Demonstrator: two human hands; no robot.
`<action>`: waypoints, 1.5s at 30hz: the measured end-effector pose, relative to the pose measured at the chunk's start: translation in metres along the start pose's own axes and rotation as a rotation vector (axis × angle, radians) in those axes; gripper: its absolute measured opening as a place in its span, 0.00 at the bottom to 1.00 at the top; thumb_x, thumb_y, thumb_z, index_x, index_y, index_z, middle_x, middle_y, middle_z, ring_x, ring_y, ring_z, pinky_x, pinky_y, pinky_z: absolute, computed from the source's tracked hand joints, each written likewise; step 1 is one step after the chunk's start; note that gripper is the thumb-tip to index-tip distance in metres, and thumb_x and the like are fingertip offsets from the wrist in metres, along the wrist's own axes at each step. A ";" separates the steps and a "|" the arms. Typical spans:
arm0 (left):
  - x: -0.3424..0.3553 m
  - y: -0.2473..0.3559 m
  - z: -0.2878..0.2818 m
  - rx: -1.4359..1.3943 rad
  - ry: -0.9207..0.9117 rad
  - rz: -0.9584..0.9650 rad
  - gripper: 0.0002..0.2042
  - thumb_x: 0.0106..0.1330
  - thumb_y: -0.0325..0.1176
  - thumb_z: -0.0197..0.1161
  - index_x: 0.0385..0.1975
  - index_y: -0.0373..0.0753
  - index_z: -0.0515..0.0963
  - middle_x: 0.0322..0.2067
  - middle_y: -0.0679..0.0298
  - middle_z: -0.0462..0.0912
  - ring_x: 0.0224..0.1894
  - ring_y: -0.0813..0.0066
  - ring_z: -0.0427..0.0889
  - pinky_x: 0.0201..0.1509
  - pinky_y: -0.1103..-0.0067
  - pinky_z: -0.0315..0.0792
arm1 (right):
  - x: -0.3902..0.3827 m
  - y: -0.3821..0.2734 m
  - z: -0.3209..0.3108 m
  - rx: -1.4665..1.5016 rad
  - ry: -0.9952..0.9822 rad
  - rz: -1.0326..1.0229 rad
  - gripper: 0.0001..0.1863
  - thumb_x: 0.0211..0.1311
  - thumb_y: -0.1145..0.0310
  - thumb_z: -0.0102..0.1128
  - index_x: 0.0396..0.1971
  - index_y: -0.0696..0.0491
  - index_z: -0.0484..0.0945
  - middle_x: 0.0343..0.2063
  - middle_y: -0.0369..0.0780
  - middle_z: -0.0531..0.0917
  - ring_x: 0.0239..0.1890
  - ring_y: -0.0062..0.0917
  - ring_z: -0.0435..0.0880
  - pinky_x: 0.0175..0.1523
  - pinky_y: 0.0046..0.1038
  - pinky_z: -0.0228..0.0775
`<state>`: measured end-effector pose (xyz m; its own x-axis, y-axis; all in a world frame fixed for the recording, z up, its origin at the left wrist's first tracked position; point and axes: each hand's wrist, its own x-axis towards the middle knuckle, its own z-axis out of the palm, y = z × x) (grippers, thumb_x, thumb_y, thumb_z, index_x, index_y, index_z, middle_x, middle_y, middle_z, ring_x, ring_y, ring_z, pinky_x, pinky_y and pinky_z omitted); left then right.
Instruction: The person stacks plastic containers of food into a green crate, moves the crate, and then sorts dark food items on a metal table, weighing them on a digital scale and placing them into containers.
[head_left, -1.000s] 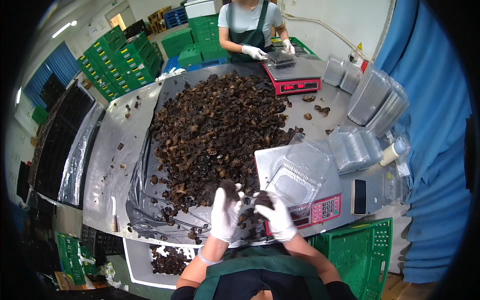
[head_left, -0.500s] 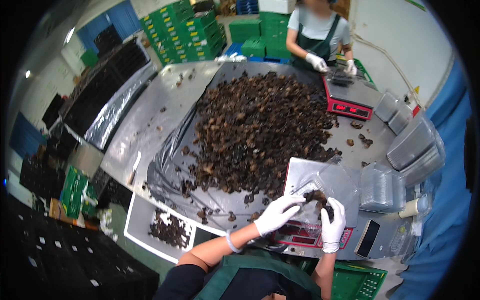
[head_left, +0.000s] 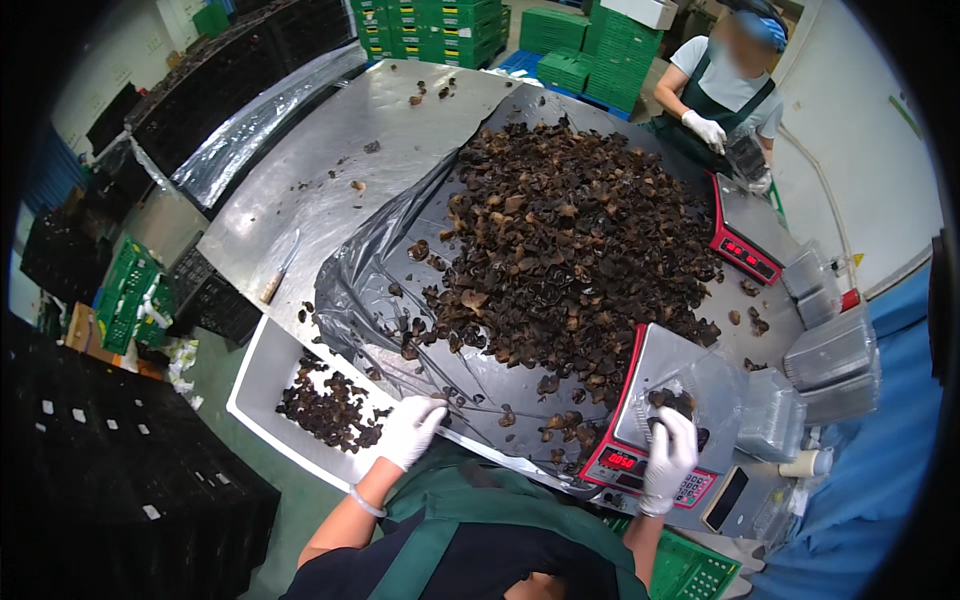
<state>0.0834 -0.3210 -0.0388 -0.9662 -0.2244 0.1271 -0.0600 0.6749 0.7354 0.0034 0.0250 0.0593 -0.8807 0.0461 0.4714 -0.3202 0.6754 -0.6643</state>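
On the red-framed scale (head_left: 625, 425) in front of me lies a clear plastic tray (head_left: 712, 402) with dark wood ear mushrooms (head_left: 672, 400) in it. My right hand (head_left: 672, 462), in a white glove, bends over the tray, its curled fingers closed on a mushroom piece. At the table's front edge, beside the white bin (head_left: 250, 385), is my gloved left hand (head_left: 413, 432). Its fingers are drawn together; anything between them is too small to make out. A large heap of wood ears (head_left: 580, 250) covers the black plastic sheet (head_left: 370, 255) beyond my hands.
Loose wood ears (head_left: 335, 405) lie in the white bin. A knife (head_left: 280, 268) rests on the metal table (head_left: 290, 185). Right of the scale are stacked clear trays (head_left: 770, 412) and a phone (head_left: 725, 498). Across the table a co-worker (head_left: 720, 95) holds a tray near a second scale (head_left: 740, 245).
My left hand has moved left, away from the scale to the table edge by the bin. My right hand stays at the tray. The view has shifted, and the co-worker has lifted a tray.
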 end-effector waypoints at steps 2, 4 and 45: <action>0.004 -0.015 -0.017 -0.009 0.023 -0.077 0.08 0.60 0.34 0.59 0.32 0.38 0.80 0.29 0.59 0.80 0.34 0.62 0.78 0.40 0.73 0.71 | 0.013 -0.019 0.035 0.082 -0.058 -0.044 0.06 0.53 0.81 0.56 0.32 0.61 0.79 0.34 0.42 0.81 0.39 0.29 0.79 0.48 0.26 0.69; 0.005 -0.038 -0.025 -0.051 0.074 -0.116 0.07 0.59 0.32 0.60 0.32 0.36 0.80 0.28 0.58 0.80 0.34 0.63 0.78 0.40 0.73 0.71 | 0.030 -0.029 0.080 0.161 -0.139 -0.021 0.05 0.54 0.79 0.57 0.32 0.60 0.79 0.33 0.41 0.81 0.37 0.27 0.79 0.46 0.25 0.69; 0.065 -0.085 -0.036 -0.078 -0.253 0.147 0.11 0.61 0.37 0.57 0.38 0.40 0.79 0.35 0.58 0.80 0.41 0.59 0.78 0.47 0.71 0.71 | -0.054 -0.049 0.242 -0.372 -0.566 -0.384 0.34 0.44 0.60 0.65 0.57 0.38 0.68 0.56 0.42 0.69 0.51 0.34 0.70 0.53 0.36 0.61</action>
<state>0.0344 -0.4177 -0.0690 -0.9955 0.0603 0.0734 0.0950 0.6289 0.7717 -0.0182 -0.1882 -0.0742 -0.8080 -0.5561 0.1944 -0.5887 0.7754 -0.2286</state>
